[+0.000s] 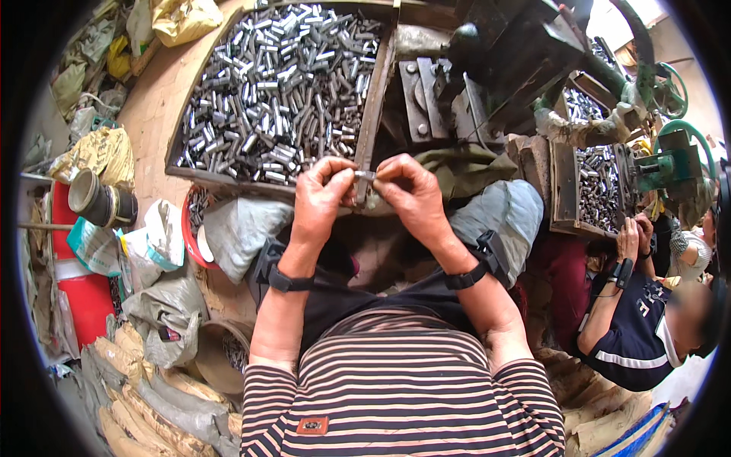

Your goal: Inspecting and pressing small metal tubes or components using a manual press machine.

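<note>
A small shiny metal tube-like piece (365,175) spans the gap between my two hands, in front of the tray's near right corner. At one end, the thumb and fingers of my left hand (324,190) pinch it. My right hand (411,190) pinches the other end, its fingertips bent inward. Just beyond my left hand lies a wide shallow tray (371,99) heaped with short metal tubes (266,95), some bright and some dark. Fine detail on the held piece is too small to make out.
Dark machinery with bolted steel blocks (417,103) stands beyond my right hand. At right, a co-worker (636,320) works by another box (563,190) of metal pieces and a green machine (674,164). On my left are a red bucket (188,228), sacks (164,312) and a dark canister (99,199).
</note>
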A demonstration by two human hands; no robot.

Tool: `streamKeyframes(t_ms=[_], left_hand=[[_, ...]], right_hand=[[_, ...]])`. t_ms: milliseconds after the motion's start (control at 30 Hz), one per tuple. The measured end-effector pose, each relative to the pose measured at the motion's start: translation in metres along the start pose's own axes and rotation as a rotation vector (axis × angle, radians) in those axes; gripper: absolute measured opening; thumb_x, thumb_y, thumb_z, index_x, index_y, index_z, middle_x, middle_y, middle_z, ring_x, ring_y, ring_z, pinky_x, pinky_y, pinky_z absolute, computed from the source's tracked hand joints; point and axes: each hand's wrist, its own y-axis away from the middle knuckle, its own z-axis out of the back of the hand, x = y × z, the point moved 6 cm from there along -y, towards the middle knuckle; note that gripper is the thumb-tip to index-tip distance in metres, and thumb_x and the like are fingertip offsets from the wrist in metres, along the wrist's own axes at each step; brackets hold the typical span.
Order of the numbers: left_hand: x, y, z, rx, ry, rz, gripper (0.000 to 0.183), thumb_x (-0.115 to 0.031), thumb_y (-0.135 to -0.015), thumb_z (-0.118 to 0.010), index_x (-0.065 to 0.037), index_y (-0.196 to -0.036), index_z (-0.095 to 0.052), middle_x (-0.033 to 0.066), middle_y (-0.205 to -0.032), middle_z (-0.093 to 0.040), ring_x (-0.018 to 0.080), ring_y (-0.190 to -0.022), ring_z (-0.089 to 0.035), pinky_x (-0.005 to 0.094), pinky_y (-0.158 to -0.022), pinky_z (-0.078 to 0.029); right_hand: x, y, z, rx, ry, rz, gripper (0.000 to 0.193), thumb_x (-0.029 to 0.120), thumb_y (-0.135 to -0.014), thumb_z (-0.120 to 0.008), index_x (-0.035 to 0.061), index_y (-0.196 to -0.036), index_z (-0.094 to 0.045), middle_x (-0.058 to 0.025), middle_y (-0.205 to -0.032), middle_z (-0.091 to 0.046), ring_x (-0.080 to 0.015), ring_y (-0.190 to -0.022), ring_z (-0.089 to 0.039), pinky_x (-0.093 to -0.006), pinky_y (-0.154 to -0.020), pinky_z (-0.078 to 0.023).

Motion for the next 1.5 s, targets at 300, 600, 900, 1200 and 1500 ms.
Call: streamKeyframes(t_ms=[300,600,900,1200,1500], left_hand=[[0.002,0.012,-0.008,0.135,0.085,0.002,0.012,-0.008,-0.091,-0.06,-0.002,-0.101,-0.063,0.0009,-0.077,-0.062,0.0052,-0.063,-0.056,0.0198,-0.056,-0.046],[0.04,0.011,-0.005,0.053,0.49,0.103,0.015,-0.018,-0.093,-0.06,-0.006,-0.101,-0.061,0.0011,-0.082,-0.062,0.0077,-0.065,-0.055,0.0216,-0.057,-0.045],[0.022,-0.016,0.076,-0.167,0.859,0.058,0.02,-0.023,-0.1,-0.046,-0.005,-0.104,-0.054,0.0164,-0.097,-0.064,0.0308,-0.095,-0.064,0.0427,-0.081,-0.057],[0.012,-0.035,0.078,-0.13,-0.062,0.014,0.016,-0.015,-0.095,-0.054,-0.003,-0.098,-0.064,0.0011,-0.082,-0.061,0.0086,-0.067,-0.06,0.0213,-0.058,-0.049],[-0.011,-0.063,0.045,-0.113,-1.03,-0.423,0.013,-0.012,-0.084,-0.062,-0.002,-0.092,-0.066,0.0133,-0.083,-0.062,0.0299,-0.077,-0.062,0.0373,-0.071,-0.049]], right_hand=[[0.001,0.016,-0.001,0.028,-0.057,-0.064,0.009,-0.005,-0.081,-0.064,0.0005,-0.085,-0.059,-0.0034,-0.087,-0.058,-0.0102,-0.083,-0.054,-0.0241,-0.076,-0.044],[0.002,0.01,-0.017,0.027,-0.056,-0.145,0.018,0.0,-0.085,-0.066,0.0019,-0.099,-0.055,-0.0009,-0.089,-0.061,-0.0057,-0.084,-0.056,-0.0235,-0.075,-0.049],[-0.011,-0.019,0.001,0.076,0.055,-0.22,0.016,0.014,-0.085,-0.068,0.0007,-0.089,-0.061,-0.0024,-0.074,-0.063,-0.0057,-0.071,-0.056,-0.0251,-0.064,-0.047],[-0.009,-0.028,-0.015,0.131,0.382,0.003,0.014,0.01,-0.08,-0.067,-0.0017,-0.084,-0.06,-0.0157,-0.077,-0.062,-0.0315,-0.07,-0.062,-0.0372,-0.064,-0.048],[-0.011,-0.055,-0.014,0.14,0.464,0.052,0.014,0.011,-0.079,-0.067,0.0001,-0.083,-0.06,-0.0158,-0.078,-0.062,-0.0332,-0.074,-0.062,-0.0392,-0.066,-0.048]])
